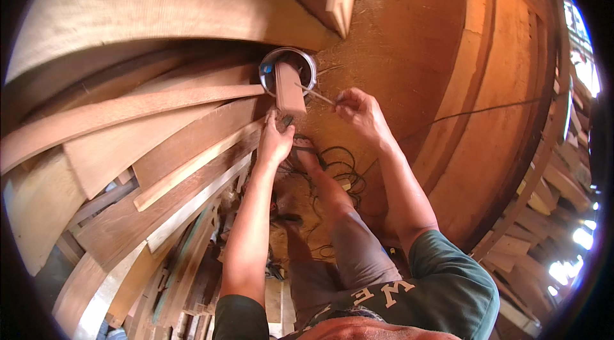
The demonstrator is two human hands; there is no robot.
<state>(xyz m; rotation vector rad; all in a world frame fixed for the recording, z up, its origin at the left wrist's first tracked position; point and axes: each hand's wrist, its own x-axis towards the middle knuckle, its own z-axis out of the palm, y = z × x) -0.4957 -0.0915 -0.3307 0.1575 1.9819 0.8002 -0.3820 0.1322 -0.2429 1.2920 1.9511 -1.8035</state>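
In the head view, your left hand [275, 140] grips a small dark thing [285, 122] by the wood block [290, 87] over the bucket [312, 65], your right hand [361, 113] pinches a thin stick [316, 94] in its fingers, and the block is likely stiff and heavy, so hold its sides.
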